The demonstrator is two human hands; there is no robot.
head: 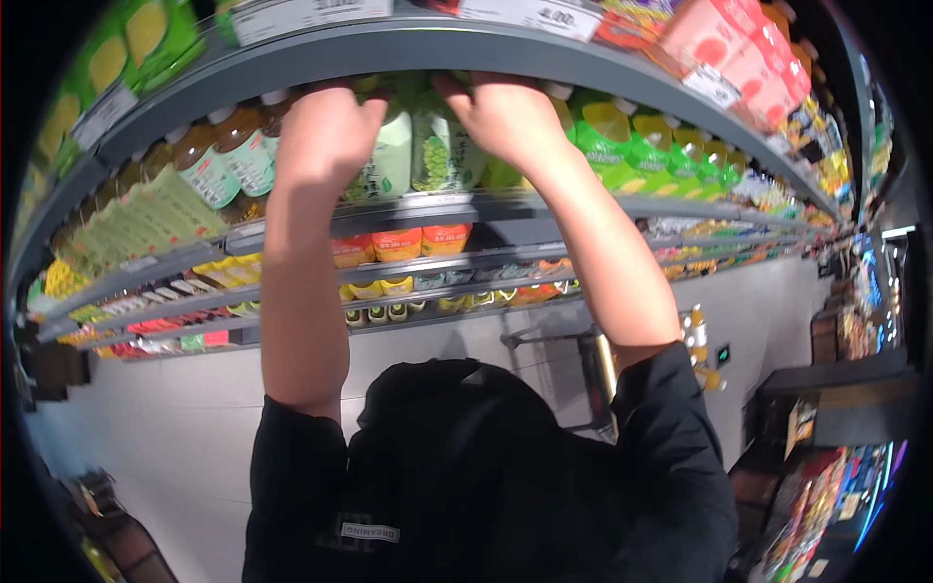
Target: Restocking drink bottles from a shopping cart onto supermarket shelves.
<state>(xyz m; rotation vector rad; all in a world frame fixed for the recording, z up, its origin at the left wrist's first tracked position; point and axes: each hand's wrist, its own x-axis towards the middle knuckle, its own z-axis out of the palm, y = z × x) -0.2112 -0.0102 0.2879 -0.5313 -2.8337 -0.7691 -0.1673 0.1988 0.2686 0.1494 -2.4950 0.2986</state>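
Both arms reach up under the edge of the upper shelf (437, 49), into a row of bottled drinks. My left hand (328, 124) is at the tops of the pale green bottles, its thumb beside a bottle with a pale green label (396, 157). To the right, my right hand (514, 113) has its thumb above a bottle with green grapes on its label (439, 157). The shelf edge and the hands themselves hide most of the fingers, so whether either hand grips a bottle cannot be seen.
Amber drink bottles (208, 171) stand left of my hands, bright green bottles (603, 138) to the right. Pink packs (736, 58) sit on the upper shelf. Below are orange-labelled packages (397, 244) and more shelves. A cart (601, 379) and several yellowish bottles (697, 335) are at right.
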